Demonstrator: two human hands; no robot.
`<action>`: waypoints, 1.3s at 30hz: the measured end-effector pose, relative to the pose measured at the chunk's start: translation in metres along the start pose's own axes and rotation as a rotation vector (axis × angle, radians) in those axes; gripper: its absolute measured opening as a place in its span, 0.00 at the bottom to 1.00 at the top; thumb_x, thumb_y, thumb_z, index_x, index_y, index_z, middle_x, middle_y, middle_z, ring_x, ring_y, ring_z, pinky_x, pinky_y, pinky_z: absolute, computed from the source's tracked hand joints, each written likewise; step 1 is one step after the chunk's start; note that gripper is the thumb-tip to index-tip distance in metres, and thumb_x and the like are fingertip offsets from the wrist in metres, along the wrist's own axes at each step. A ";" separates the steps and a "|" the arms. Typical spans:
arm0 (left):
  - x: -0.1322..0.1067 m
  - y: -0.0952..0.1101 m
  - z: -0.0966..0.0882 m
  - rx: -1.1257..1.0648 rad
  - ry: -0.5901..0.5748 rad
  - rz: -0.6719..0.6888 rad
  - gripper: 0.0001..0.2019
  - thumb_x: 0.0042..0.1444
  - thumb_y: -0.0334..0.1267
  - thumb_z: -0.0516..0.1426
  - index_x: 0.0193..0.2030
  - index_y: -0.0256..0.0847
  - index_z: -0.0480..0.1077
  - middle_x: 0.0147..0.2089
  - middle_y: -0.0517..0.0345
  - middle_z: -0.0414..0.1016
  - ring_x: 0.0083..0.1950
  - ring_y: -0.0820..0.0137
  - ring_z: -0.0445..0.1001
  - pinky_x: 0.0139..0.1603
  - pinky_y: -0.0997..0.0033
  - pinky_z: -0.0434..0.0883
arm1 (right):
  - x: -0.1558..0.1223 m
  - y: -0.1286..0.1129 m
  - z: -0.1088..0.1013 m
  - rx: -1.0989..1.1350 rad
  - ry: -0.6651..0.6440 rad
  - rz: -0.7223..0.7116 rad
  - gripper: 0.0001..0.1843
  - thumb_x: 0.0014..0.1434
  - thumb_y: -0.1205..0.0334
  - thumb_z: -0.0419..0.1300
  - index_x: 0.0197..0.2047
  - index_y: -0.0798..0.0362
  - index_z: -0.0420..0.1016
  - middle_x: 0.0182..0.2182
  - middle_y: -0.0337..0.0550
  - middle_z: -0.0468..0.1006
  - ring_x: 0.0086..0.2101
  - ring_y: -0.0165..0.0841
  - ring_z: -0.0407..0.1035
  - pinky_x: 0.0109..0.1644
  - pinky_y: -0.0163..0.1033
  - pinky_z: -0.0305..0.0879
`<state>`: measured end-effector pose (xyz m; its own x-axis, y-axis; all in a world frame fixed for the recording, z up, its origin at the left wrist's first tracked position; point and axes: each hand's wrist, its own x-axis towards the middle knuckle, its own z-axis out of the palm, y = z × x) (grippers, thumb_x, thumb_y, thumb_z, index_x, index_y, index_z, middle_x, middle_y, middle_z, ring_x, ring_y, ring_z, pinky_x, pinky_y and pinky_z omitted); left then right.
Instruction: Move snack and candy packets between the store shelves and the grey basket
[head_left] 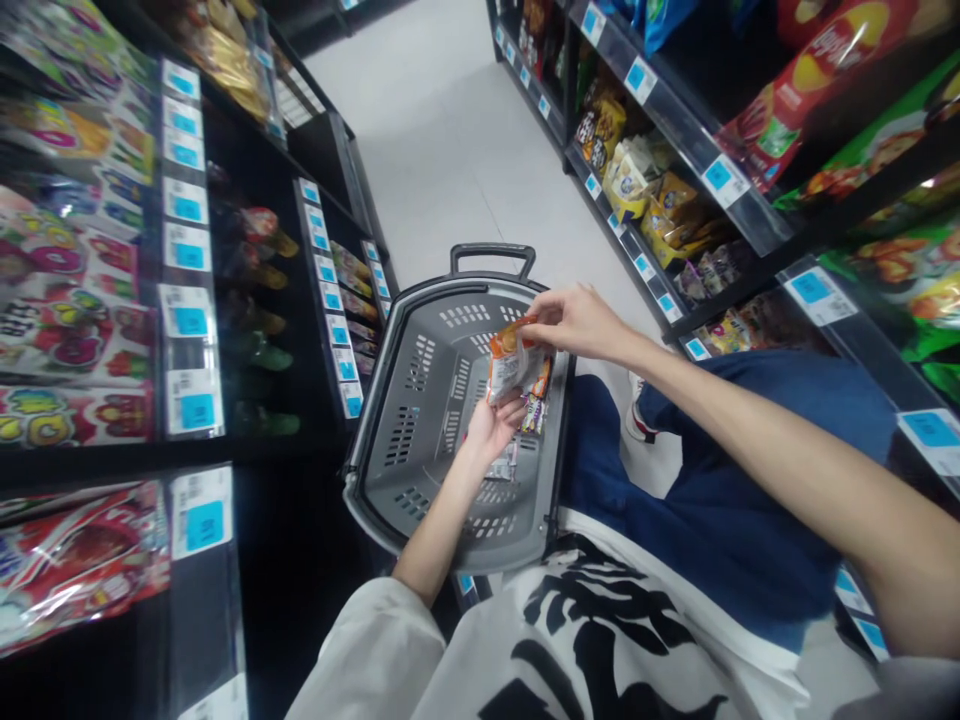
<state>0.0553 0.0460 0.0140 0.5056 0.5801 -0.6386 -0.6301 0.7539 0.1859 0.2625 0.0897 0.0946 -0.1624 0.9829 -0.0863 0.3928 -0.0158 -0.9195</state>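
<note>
Over the basket (pixel 487 556), an orange-and-white packet (pixel 510 376) is held between two hands; the right hand (pixel 574 318) pinches its upper edge; the left hand (pixel 493 428) grips its lower end; other packs (pixel 534 414) lie inside, below.

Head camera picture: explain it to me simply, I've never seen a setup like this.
There is no machine here: a person wears one camera on the head, looking forward and down. The left hand holds the lower end of an orange-and-white packet, while the right hand pinches its top. Both are over a grey basket with slotted walls, where a few other packets lie. On both sides stand dark shelves of packaged goods with price tags.
</note>
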 end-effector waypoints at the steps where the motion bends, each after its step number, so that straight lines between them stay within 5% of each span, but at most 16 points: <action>1: -0.001 0.000 0.001 -0.025 0.003 -0.032 0.17 0.68 0.22 0.40 0.27 0.40 0.50 0.23 0.67 0.49 0.16 0.85 0.52 0.18 0.84 0.51 | 0.000 -0.001 0.001 -0.062 0.044 0.002 0.11 0.56 0.56 0.68 0.34 0.56 0.81 0.26 0.41 0.79 0.28 0.29 0.72 0.39 0.37 0.68; 5: -0.003 -0.003 0.000 -0.087 0.034 -0.118 0.17 0.68 0.21 0.39 0.28 0.39 0.52 0.23 0.68 0.50 0.15 0.87 0.53 0.17 0.87 0.48 | 0.002 -0.002 0.004 -0.232 0.143 0.028 0.11 0.57 0.57 0.67 0.34 0.57 0.81 0.28 0.42 0.80 0.31 0.30 0.72 0.42 0.37 0.66; 13: 0.001 -0.004 -0.004 -0.051 0.080 -0.113 0.17 0.67 0.21 0.40 0.27 0.40 0.51 0.21 0.69 0.47 0.14 0.86 0.51 0.16 0.87 0.49 | -0.001 0.000 0.005 -0.363 0.123 0.083 0.13 0.59 0.55 0.66 0.36 0.58 0.82 0.28 0.44 0.79 0.30 0.31 0.69 0.39 0.36 0.61; 18: 0.003 -0.008 -0.003 0.141 0.058 0.030 0.13 0.66 0.24 0.46 0.29 0.39 0.58 0.22 0.67 0.53 0.17 0.82 0.54 0.19 0.83 0.54 | -0.005 -0.003 0.005 -0.325 0.111 0.044 0.15 0.61 0.53 0.66 0.35 0.58 0.81 0.28 0.43 0.79 0.29 0.29 0.68 0.38 0.36 0.59; 20: 0.006 -0.011 -0.005 0.267 0.075 0.165 0.05 0.64 0.27 0.53 0.38 0.39 0.66 0.25 0.66 0.62 0.20 0.80 0.59 0.22 0.81 0.57 | -0.006 -0.005 0.003 -0.270 0.090 0.060 0.17 0.65 0.52 0.61 0.32 0.58 0.80 0.26 0.42 0.78 0.28 0.28 0.67 0.39 0.36 0.59; 23: 0.010 -0.015 -0.011 0.461 0.125 0.383 0.28 0.57 0.31 0.65 0.63 0.49 0.65 0.40 0.62 0.77 0.26 0.79 0.67 0.25 0.80 0.59 | -0.007 -0.004 0.000 -0.223 0.065 0.069 0.13 0.63 0.58 0.62 0.32 0.58 0.80 0.26 0.41 0.77 0.28 0.28 0.66 0.39 0.37 0.58; 25: 0.012 -0.016 -0.015 0.536 0.143 0.472 0.39 0.53 0.37 0.70 0.69 0.52 0.60 0.47 0.59 0.79 0.32 0.77 0.72 0.28 0.79 0.61 | -0.008 -0.002 -0.003 -0.231 0.076 0.032 0.06 0.58 0.64 0.65 0.36 0.58 0.80 0.29 0.41 0.77 0.30 0.28 0.66 0.39 0.37 0.59; 33: 0.015 -0.012 -0.016 0.549 0.073 0.306 0.23 0.44 0.44 0.75 0.45 0.41 0.76 0.47 0.56 0.80 0.38 0.76 0.76 0.35 0.80 0.69 | -0.006 0.000 -0.002 -0.167 0.123 -0.067 0.27 0.54 0.73 0.64 0.58 0.57 0.70 0.33 0.38 0.79 0.33 0.32 0.69 0.43 0.38 0.62; 39: 0.015 -0.012 -0.023 0.559 0.074 0.394 0.23 0.37 0.43 0.77 0.37 0.40 0.75 0.42 0.59 0.79 0.40 0.74 0.75 0.36 0.78 0.70 | -0.006 -0.006 0.002 -0.063 0.043 -0.109 0.13 0.60 0.58 0.64 0.45 0.58 0.77 0.37 0.42 0.80 0.36 0.30 0.70 0.44 0.35 0.62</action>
<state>0.0571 0.0384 -0.0146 0.2468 0.8360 -0.4900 -0.3498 0.5484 0.7595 0.2594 0.0833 0.0998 -0.1692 0.9851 0.0303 0.4315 0.1016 -0.8964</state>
